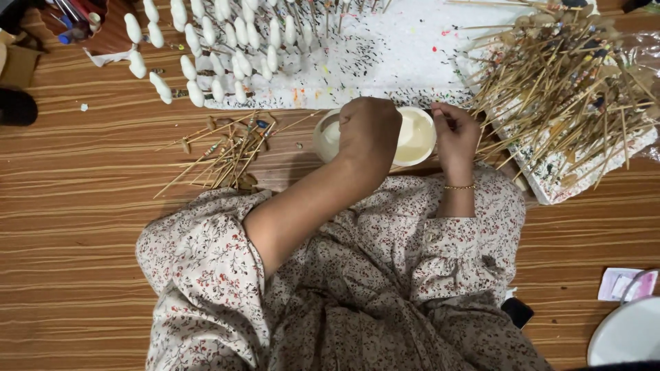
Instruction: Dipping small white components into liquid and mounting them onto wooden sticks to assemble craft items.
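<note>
My left hand (369, 130) hovers over a round bowl of cream-white liquid (416, 135) on the wooden floor. Its fingers are curled down and cover the bowl's left half. Whatever is inside that fist is hidden. My right hand (455, 135), with a thin gold bracelet at the wrist, sits at the bowl's right rim. It pinches a thin stick (440, 112) whose end points toward the bowl. Both arms reach out over my lap in a floral dress (357, 288).
A white paint-speckled foam board (385, 55) behind the bowl holds several sticks with white-coated tips (227, 41). A heap of bare sticks (570, 75) lies on another board at right. Loose sticks (227, 152) lie on the floor at left, a white round lid (629, 333) at lower right.
</note>
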